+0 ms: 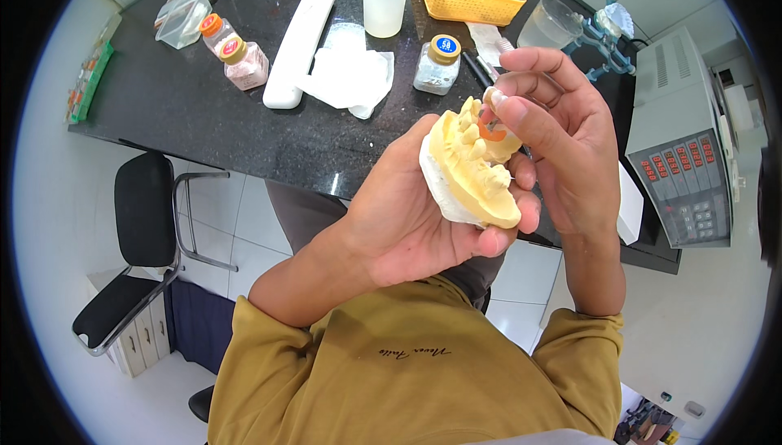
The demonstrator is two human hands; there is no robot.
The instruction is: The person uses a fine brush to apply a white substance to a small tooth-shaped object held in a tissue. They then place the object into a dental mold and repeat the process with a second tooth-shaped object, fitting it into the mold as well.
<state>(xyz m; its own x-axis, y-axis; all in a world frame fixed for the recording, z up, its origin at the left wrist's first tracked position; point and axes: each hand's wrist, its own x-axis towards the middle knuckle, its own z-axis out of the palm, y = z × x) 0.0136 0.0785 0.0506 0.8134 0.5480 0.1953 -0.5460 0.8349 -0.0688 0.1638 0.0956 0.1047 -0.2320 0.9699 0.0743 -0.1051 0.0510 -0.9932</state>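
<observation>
My left hand (399,217) is wrapped around a yellow dental cast (464,169) with a white base, tilted with its teeth facing up and to the right. Over its upper right side, my right hand (562,131) pinches a small tooth-coloured piece (494,100) between thumb and forefinger; its exact kind is too small to make out. The right hand's lower fingers curl close to the cast's edge. An orange patch (491,130) shows beside the teeth, just below the right thumb. Part of the cast's far side is hidden by the right hand.
On the dark countertop (204,111) stand a powder jar (437,66), a white bottle (385,1), tissues (352,78), a long white case (300,50) and pink-powder jars (244,66). Farther back are a yellow basket (468,6), a clear cup (550,25), a blue articulator (603,46) and a control unit (684,176).
</observation>
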